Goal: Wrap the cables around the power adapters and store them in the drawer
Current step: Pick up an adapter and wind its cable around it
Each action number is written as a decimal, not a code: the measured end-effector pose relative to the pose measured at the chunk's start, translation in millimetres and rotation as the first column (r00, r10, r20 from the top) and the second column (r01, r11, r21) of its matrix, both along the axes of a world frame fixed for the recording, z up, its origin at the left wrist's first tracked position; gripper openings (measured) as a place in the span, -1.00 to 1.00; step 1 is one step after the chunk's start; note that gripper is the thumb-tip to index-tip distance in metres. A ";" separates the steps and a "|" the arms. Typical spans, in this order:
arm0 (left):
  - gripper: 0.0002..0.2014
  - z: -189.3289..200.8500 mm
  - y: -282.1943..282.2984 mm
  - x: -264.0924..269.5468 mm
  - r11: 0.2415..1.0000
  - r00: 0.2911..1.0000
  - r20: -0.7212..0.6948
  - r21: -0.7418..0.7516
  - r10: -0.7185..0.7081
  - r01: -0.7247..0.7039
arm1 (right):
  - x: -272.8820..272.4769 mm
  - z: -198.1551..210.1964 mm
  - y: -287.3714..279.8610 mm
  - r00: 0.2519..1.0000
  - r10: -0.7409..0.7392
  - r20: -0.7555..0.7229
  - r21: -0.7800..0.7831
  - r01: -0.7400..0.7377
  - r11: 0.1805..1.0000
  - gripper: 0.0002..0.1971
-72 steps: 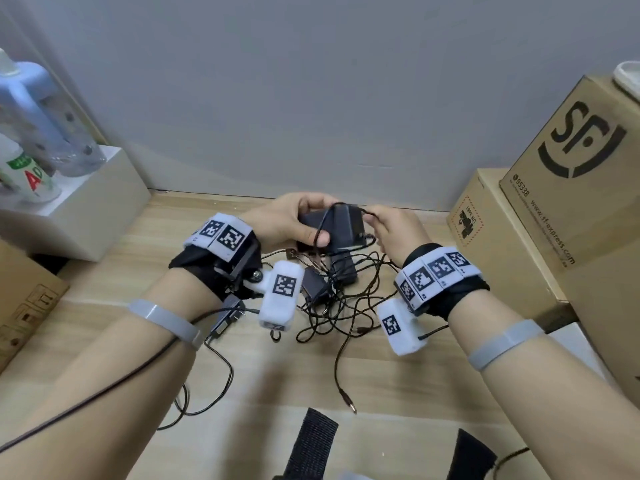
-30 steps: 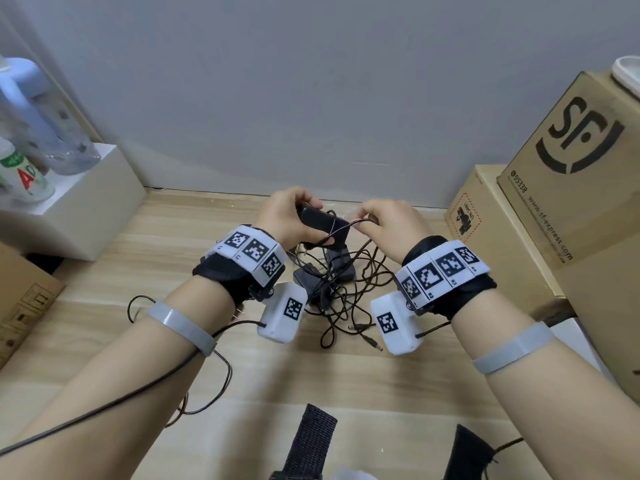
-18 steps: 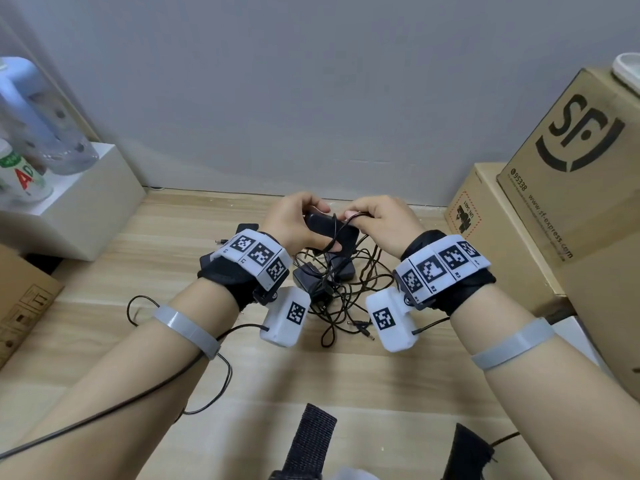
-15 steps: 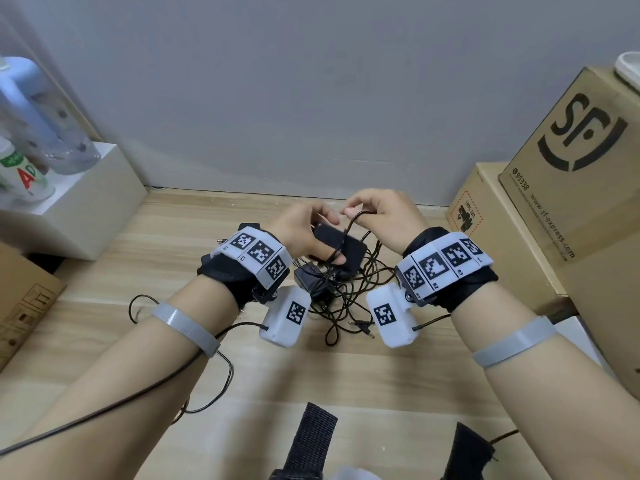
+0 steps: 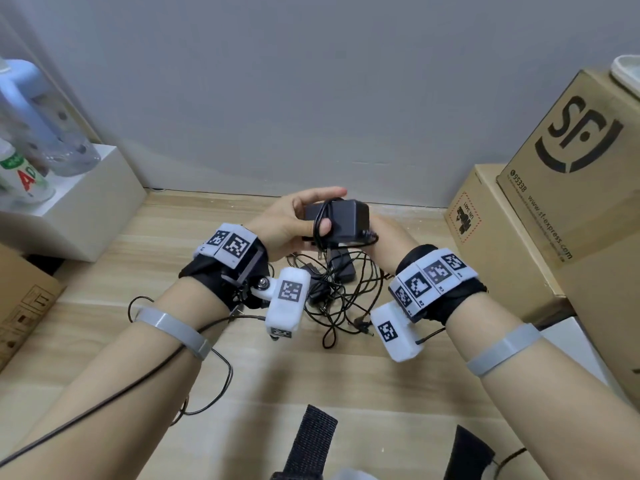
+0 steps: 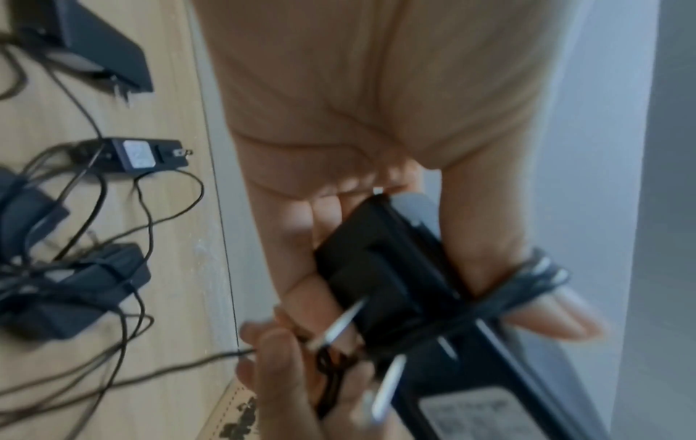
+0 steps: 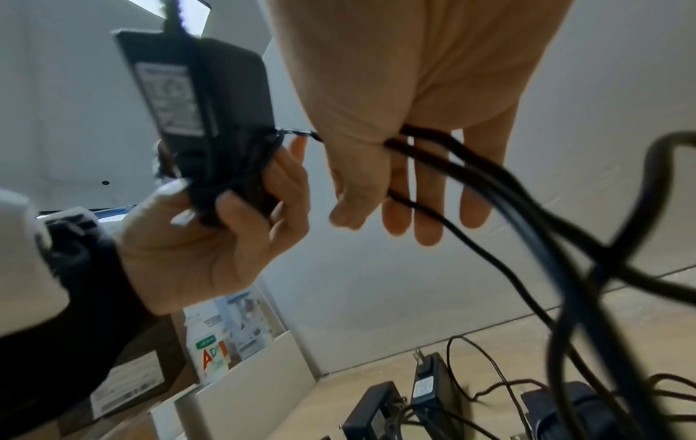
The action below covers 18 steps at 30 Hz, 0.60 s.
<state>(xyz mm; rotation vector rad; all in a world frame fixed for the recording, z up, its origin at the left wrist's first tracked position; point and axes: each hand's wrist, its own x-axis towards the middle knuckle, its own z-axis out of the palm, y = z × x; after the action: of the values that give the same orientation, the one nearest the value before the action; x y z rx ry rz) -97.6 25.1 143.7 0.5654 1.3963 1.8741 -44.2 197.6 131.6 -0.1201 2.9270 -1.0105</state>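
Both hands hold one adapter (image 5: pixel 341 218) in the air above the floor's (image 5: pixel 145 258) back edge. The left hand (image 5: pixel 291 220) grips its body, thumb pressed over the wound cable (image 5: pixel 320 216). The right hand (image 7: pixel 414 125) pinches that cable's loose run. More adapters (image 5: pixel 341 270) lie tangled on the floor below.

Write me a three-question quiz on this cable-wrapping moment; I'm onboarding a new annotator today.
1. True or false: the left hand grips the power adapter.
2. What does the right hand hold? A) cable B) bottle C) nothing
3. Fill in: the other adapters lie on the wooden ____.

Key: 1 true; 2 A; 3 floor.
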 end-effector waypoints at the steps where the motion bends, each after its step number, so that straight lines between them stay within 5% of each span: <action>1: -0.22 -0.4 1.7 1.6 0.999 0.999 0.037 0.034 0.020 -0.021 | -0.2 -2.7 -2.2 1.000 -0.003 0.029 -0.030 0.003 1.000 -0.81; 5: -0.18 -2.8 7.2 1.8 0.985 0.976 0.165 0.069 0.142 -0.155 | 2.4 -4.7 -6.8 0.999 0.028 0.036 -0.011 -0.028 1.000 -0.85; 10: -0.21 -3.2 3.6 -2.6 0.967 0.931 0.300 0.079 0.209 -0.243 | 4.4 -8.9 -6.0 0.999 0.036 -0.033 -0.206 -0.042 0.978 -0.68; 14: -0.53 1.4 2.0 -0.8 0.924 0.840 0.463 0.104 0.282 -0.368 | 5.6 -13.6 -5.0 0.995 -0.067 0.069 -0.408 0.090 0.908 -0.04; 15: -0.70 3.7 1.2 -0.9 0.910 0.815 0.488 0.093 0.312 -0.403 | 4.7 -15.4 -3.1 0.990 -0.097 0.103 -0.463 0.134 0.876 -0.06; 18: -0.74 4.5 -0.3 -2.2 0.900 0.784 0.518 0.057 0.343 -0.432 | 5.4 -13.0 2.6 0.988 -0.143 0.059 -0.489 0.154 0.859 -0.64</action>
<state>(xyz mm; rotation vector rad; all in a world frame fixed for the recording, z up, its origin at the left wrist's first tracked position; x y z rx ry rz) -99.8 24.8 148.2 -0.1599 1.0551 2.2761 -38.9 200.1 118.6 0.1049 2.6161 -1.7532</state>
